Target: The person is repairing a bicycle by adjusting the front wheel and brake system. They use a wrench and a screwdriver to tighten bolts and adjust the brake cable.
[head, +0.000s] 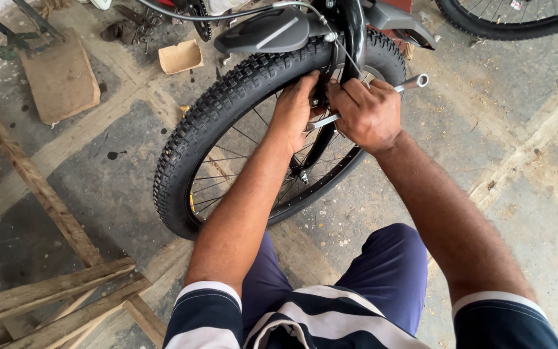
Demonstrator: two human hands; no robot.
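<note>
While gripping the spanner in the closed right hand, working at the brake beside the fork of a bicycle wheel. Left hand curled over the tyre edge, fingers pressed onto the brake part, thumb side hidden; closed on something small or only pushing, cannot tell. Spanner lying across the rim, shiny ring end sticking out to the right past the knuckles, working end hidden behind the left fingers. Wheel upright on the concrete floor, mudguard just above the tyre, thin cable running down to the brake.

Risks, judged from this view only: spanner slipping off the hidden nut under a hard pull, knuckles hitting tyre knobs or spokes. Left fingers sitting close to the spanner head, so pinching likely on a slip. Wheel free to roll or swing, nothing seen bracing it, so brake alignment drifting while tightening. Cable near the tool shaft, snagging possible. Small nut or washer dropping into dust and scraps near the cardboard and wooden stand, hard to find again. Crouched posture, both arms stretched, weak leverage.
</note>
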